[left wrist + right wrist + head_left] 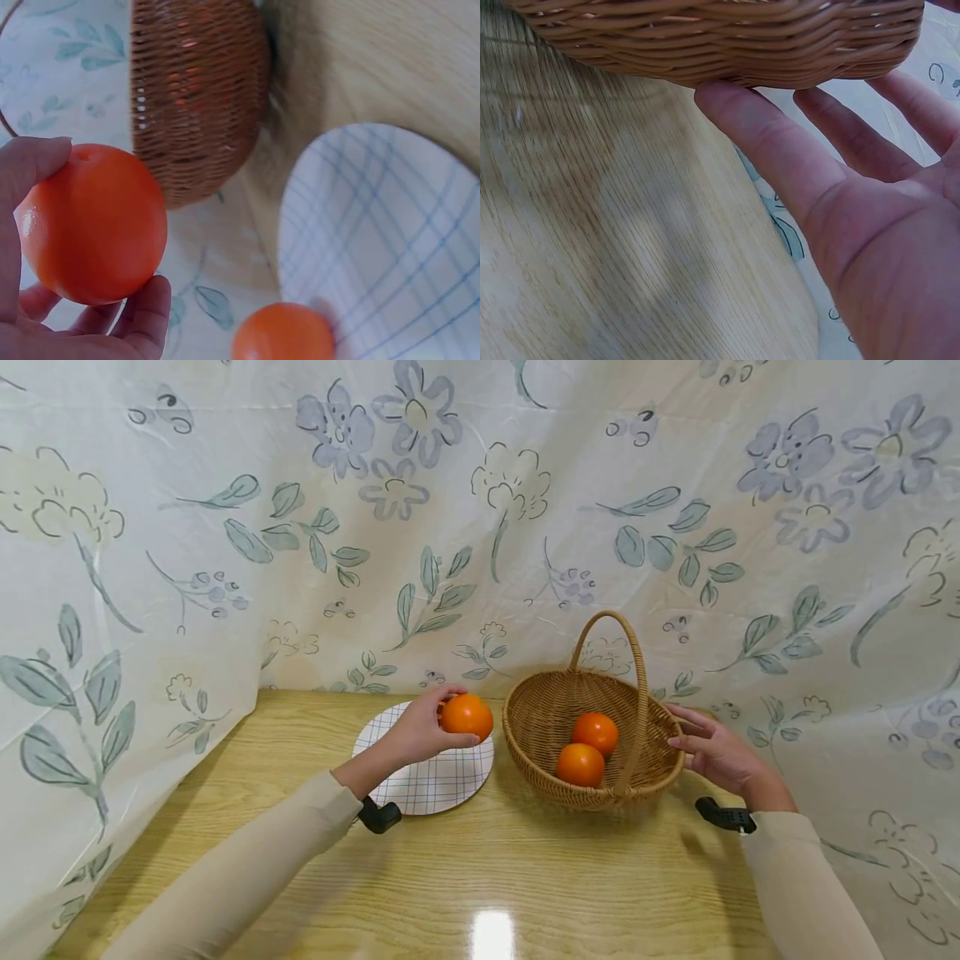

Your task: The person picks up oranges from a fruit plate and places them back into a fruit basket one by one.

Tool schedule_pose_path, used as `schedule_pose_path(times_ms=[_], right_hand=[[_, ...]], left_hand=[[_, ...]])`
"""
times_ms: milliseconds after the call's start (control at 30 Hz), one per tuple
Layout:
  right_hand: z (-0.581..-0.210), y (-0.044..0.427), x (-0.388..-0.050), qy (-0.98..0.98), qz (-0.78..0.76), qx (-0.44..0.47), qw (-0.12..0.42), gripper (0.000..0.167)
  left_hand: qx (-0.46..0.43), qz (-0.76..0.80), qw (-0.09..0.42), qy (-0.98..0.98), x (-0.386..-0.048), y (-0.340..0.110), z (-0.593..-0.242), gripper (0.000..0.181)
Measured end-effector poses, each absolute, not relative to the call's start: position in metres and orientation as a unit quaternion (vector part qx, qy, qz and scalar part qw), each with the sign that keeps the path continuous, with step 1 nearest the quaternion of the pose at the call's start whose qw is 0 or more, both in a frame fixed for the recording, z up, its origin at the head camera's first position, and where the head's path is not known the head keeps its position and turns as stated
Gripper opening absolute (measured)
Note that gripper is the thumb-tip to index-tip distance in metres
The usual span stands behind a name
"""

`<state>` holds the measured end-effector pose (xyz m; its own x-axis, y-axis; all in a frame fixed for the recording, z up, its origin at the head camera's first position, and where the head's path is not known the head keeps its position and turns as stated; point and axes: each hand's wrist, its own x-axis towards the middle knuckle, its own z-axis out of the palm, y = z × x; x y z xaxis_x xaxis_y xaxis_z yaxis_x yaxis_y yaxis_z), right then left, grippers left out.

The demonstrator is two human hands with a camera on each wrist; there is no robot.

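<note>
My left hand (420, 728) grips a round orange fruit (468, 717) over the right part of a white checked plate (442, 781), left of the wicker basket (543, 697). In the left wrist view, the thumb and fingers curl round this fruit (97, 225), and another orange fruit (283, 334) sits at the edge of the plate (375, 240); my hand mostly hides it in the head view. Two orange fruits (596, 734) lie inside the basket. My right hand (723, 756) touches the basket's right side, fingers extended; the right wrist view has fingertips against the wicker (727, 45).
The basket's tall arched handle (639, 693) rises above its right half. A floral cloth (450, 527) hangs behind the wooden table (487, 860) and along both sides. Light reflects off the table near the front.
</note>
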<state>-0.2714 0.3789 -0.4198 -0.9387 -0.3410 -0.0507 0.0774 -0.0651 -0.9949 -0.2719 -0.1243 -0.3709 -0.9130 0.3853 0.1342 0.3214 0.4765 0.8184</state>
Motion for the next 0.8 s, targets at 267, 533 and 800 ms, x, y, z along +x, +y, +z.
schedule_pose_path(times_ms=[267,533,800], right_hand=[[-0.42,0.379,-0.272,0.674,-0.718,-0.101,0.145,0.077],[-0.42,0.379,-0.271,0.682,-0.71,-0.101,0.142,0.077],[-0.42,0.379,-0.272,0.674,-0.718,-0.1,0.143,0.077]], left_hand=[[0.229,0.441,0.037,0.867,-0.277,-0.106,-0.348,0.071],[0.25,0.433,0.049,0.865,-0.286,-0.09,-0.332,0.067],[0.261,0.437,0.096,0.855,-0.292,-0.067,-0.321,0.067]])
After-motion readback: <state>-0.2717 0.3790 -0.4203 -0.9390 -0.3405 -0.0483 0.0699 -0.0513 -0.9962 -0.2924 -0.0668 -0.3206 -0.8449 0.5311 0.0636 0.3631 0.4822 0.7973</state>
